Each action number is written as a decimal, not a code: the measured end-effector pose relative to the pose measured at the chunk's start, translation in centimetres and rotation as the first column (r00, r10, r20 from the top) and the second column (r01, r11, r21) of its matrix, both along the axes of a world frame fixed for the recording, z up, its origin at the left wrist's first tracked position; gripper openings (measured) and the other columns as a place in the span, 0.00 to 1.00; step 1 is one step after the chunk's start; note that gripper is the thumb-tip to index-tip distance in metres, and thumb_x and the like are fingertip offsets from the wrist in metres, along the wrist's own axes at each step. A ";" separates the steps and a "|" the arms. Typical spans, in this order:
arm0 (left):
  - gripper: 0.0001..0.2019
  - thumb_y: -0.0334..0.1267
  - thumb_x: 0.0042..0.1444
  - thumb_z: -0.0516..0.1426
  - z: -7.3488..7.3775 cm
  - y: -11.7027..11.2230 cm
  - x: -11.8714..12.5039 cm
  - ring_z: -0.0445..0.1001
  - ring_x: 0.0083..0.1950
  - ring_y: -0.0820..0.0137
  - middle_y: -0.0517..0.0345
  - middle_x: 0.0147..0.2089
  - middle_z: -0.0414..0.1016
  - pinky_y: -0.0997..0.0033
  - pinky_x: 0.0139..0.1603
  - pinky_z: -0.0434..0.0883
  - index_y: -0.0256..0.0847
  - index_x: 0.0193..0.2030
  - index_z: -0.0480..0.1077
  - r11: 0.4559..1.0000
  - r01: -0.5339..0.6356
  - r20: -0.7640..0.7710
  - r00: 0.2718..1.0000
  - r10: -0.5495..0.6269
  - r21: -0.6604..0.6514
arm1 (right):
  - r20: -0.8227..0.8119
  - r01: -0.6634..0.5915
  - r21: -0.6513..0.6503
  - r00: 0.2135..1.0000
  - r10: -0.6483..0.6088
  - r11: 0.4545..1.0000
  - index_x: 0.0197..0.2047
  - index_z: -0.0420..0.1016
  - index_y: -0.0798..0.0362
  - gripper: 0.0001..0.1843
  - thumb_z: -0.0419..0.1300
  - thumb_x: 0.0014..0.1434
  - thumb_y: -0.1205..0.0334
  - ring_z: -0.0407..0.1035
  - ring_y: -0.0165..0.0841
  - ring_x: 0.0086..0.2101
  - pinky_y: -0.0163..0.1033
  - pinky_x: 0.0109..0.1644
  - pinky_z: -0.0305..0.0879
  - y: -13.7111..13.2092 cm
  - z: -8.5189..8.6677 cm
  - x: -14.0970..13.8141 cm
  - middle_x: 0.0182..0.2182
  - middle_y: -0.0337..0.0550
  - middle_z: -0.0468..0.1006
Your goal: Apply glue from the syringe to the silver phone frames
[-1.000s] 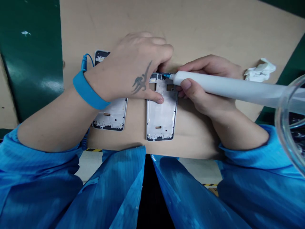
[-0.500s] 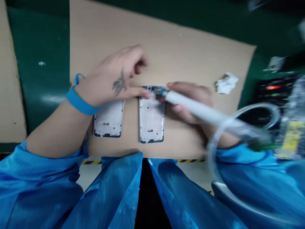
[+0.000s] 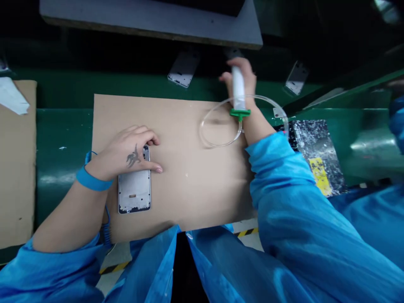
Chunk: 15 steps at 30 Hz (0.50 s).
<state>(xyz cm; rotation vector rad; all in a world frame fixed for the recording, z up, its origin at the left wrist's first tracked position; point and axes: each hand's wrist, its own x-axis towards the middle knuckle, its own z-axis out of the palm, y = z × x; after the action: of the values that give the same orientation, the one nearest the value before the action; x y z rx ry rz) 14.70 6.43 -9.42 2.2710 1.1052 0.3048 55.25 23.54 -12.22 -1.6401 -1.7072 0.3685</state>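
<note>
My left hand (image 3: 134, 151) lies over the upper part of a silver phone frame (image 3: 134, 191), its thumb stretched out past the frame's right edge and its other fingers bent, apart from the thumb. Whether it presses on the frame is unclear. Reaching to the back of the bench, my right hand (image 3: 248, 78) is wrapped round a white dispensing syringe (image 3: 239, 86) with a green cap and a clear tube (image 3: 202, 128). Just beyond its fingers, another phone frame (image 3: 234, 53) is partly visible in shadow; I cannot tell if they touch it.
Under my left hand is a cardboard sheet (image 3: 189, 189). More phone frames lie at the back (image 3: 184, 69) and back right (image 3: 296, 78). A grey shelf (image 3: 151, 25) overhangs the far side. A speckled box (image 3: 315, 143) stands right, near another person's blue sleeve (image 3: 396, 122).
My right hand has moved away to the back with the syringe. The middle phone frame has left the cardboard. My left hand has shifted onto the left frame, and the view has tilted up.
</note>
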 end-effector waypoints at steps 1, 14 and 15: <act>0.42 0.84 0.47 0.69 0.1 0.0 0.0 0.76 0.52 0.51 0.51 0.49 0.81 0.51 0.55 0.71 0.48 0.50 0.77 1.000 0.004 -0.002 1.000 -0.004 -0.004 | -0.024 0.134 0.005 0.991 -0.134 0.991 0.59 0.74 0.45 0.10 0.66 0.78 0.61 0.75 0.26 0.42 0.32 0.53 0.72 0.0 -0.2 1.4 0.52 0.32 0.86; 0.38 0.75 0.52 0.73 0.4 -0.2 0.1 0.78 0.55 0.51 0.46 0.52 0.82 0.55 0.59 0.70 0.43 0.51 0.76 0.998 0.061 -0.044 0.997 -0.061 0.002 | -0.105 0.390 -0.020 0.915 -0.390 0.921 0.34 0.68 0.44 0.18 0.75 0.56 0.67 0.68 0.32 0.31 0.43 0.43 0.64 1.2 2.6 7.0 0.34 0.44 0.82; 0.36 0.73 0.53 0.73 0.5 -0.2 0.1 0.78 0.54 0.51 0.47 0.52 0.82 0.56 0.59 0.70 0.43 0.51 0.76 0.998 0.058 -0.037 0.998 -0.058 0.009 | -0.128 0.271 0.013 0.955 -0.267 0.962 0.34 0.69 0.43 0.16 0.75 0.59 0.62 0.64 0.31 0.27 0.43 0.39 0.63 0.4 3.3 7.3 0.30 0.39 0.78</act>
<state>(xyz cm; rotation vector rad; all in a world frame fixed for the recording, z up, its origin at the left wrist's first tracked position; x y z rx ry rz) 14.83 6.21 -8.96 2.3212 1.0562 0.2467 62.56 23.96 -8.88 -1.7613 -1.3686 0.3036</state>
